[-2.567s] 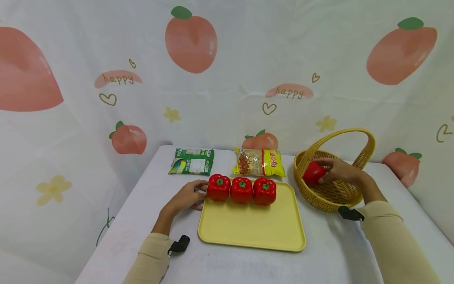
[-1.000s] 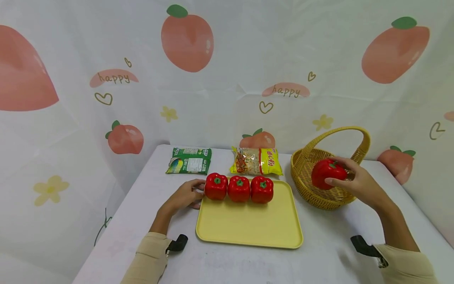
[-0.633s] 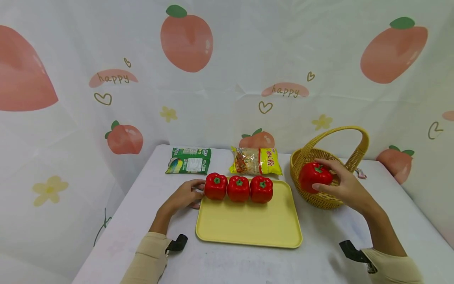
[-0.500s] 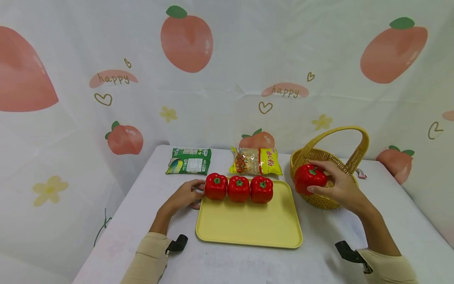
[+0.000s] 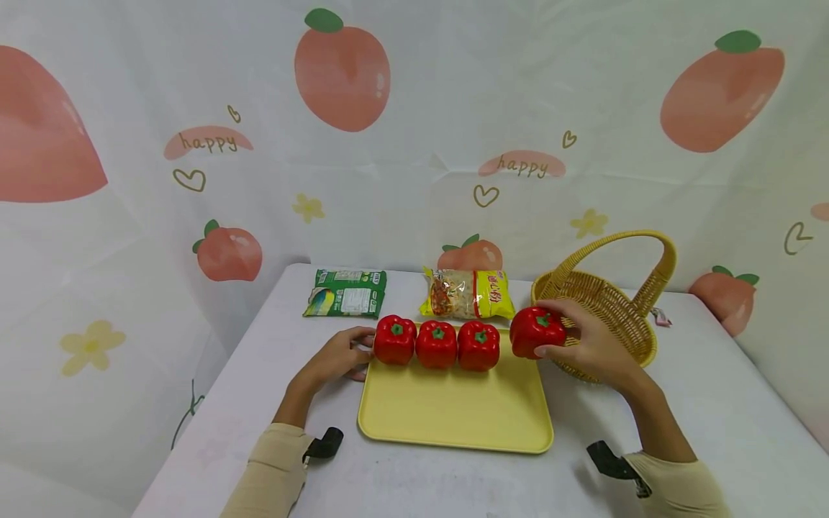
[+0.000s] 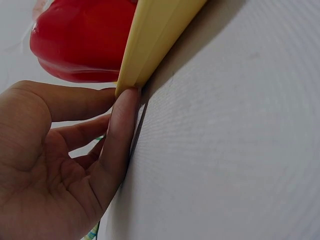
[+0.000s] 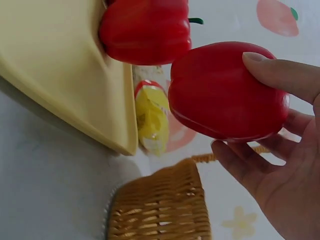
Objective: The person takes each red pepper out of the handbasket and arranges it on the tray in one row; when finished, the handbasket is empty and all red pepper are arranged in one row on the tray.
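My right hand [image 5: 591, 344] grips a red bell pepper [image 5: 535, 332] with a green stem, thumb on one side and fingers on the other. In the head view the pepper overlaps the back right corner of the yellow tray [image 5: 453, 414]; the right wrist view shows it raised. Three more red bell peppers, the left one [image 5: 394, 340], the middle one [image 5: 437, 345] and the right one [image 5: 478, 347], stand in a row along the tray's back edge. At the tray's left edge my left hand [image 6: 55, 165] pinches the rim between thumb and finger, right by the left pepper.
A wicker basket [image 5: 637, 338] with a tall handle stands right of the tray, partly behind my right hand. Behind the tray lie a green packet [image 5: 350, 293] and a yellow pasta bag [image 5: 468, 293]. A small wrapper [image 5: 660, 316] sits beyond the basket.
My right hand has lifted the pepper out of the basket and carried it left to the tray's back right corner. My left hand has stayed at the tray's edge.
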Demonstrator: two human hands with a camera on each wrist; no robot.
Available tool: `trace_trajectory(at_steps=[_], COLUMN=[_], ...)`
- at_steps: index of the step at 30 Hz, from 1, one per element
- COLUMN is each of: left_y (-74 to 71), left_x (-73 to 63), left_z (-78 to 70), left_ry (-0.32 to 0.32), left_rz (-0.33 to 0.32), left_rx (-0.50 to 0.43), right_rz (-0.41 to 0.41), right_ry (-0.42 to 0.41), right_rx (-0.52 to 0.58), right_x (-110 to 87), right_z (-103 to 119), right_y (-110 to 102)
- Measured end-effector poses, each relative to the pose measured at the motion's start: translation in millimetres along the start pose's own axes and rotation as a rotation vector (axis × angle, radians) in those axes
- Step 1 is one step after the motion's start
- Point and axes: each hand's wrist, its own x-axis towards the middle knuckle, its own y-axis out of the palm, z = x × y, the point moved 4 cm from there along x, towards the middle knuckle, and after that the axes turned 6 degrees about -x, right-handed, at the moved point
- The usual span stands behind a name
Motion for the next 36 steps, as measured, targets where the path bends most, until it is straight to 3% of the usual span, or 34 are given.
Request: trace_trajectory(at_steps=[13,28,36], left_y=[0.0,-0.5,-0.2], left_x=[-0.6,-1.1,-1.2], left_z=[-1.6,-1.5,-1.5], left_ry=[0.003,0.008,0.005], left_rz=[0.001,0.005,0.010], left_rx=[0.010,0.006,-0.001], right_rz=[0.024,0.039,0.042], right_ry=[0.042,0.041,0.046], right_rx=[-0.029,-0.023,-0.078], right_x=[0.0,0.3,0.4], right_z=[-4,-8,-10], right_y=[19,29,33])
